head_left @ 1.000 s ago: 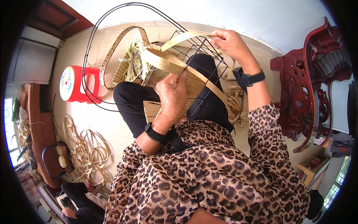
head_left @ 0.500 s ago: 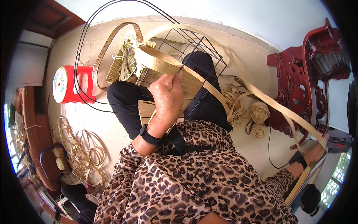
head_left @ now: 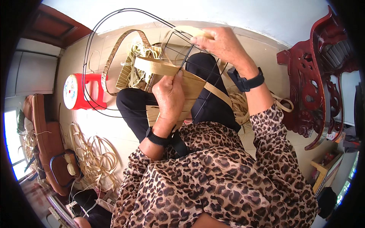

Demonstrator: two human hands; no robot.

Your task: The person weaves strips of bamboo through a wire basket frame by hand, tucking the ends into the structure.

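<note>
The wire frame [head_left: 186, 57], an open cage with a tall black hoop handle, rests on the lap between the knees, in dark trousers [head_left: 131, 104]. Pale flat slats form a panel [head_left: 194, 86] against the near part of the cage. The left hand [head_left: 168, 97] is closed at the panel's upper edge, thumb and fingers gripping the pale strip [head_left: 157, 67], which bends into a loop just beyond the knuckles. The right hand [head_left: 222, 43] is raised above the cage's far right side, its fingers drawn narrow around a strip length [head_left: 192, 31]; whether this joins the loop cannot be told. Beyond the left knee, a woven basket [head_left: 124, 78] with an arched handle stands on the floor, holding a tangle of thin pale fibres [head_left: 138, 62]. A red stool [head_left: 99, 91] lies on its side to the left of this basket. A loose coil [head_left: 97, 157] of flat strips lies on the floor at left. At the lower right stands a wooden box [head_left: 322, 175]; its contents are too small to identify.
</note>
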